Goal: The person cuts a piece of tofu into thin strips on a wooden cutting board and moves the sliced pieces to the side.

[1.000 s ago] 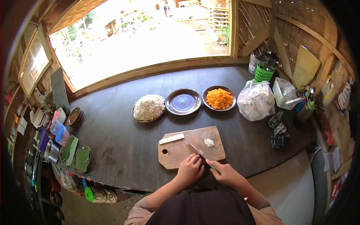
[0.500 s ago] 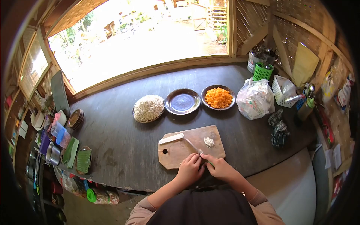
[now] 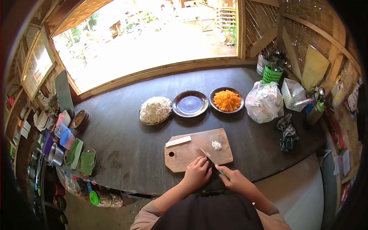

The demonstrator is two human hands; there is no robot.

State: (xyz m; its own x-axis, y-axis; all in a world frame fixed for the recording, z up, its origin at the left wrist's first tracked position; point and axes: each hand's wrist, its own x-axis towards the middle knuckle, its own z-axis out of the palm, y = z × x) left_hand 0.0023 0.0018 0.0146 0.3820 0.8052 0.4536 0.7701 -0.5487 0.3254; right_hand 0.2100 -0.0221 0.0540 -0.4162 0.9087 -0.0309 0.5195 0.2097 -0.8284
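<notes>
A wooden cutting board point(image 3: 191, 150) lies on the dark table in front of me. My right hand point(image 3: 234, 179) grips a green-handled knife point(image 3: 211, 160) whose blade slants over the board's near edge. My left hand point(image 3: 196, 173) rests on that edge with fingers curled, pressing something small that I cannot make out beside the blade. A little pile of chopped white bits point(image 3: 217, 145) sits on the board's right part. A pale strip point(image 3: 178, 141) lies along its far left side.
Behind the board stand a plate of white shreds point(image 3: 155, 110), a bare dark plate point(image 3: 190, 103) and a bowl of orange cubes point(image 3: 227, 100). A plastic bag point(image 3: 264, 102), baskets and a cloth point(image 3: 285, 132) crowd the right. Containers and stacked plates line the left edge.
The knife blade rose toward the pale strip half a second ago and has come back down near my left fingers. Both hands stayed at the board's near edge.
</notes>
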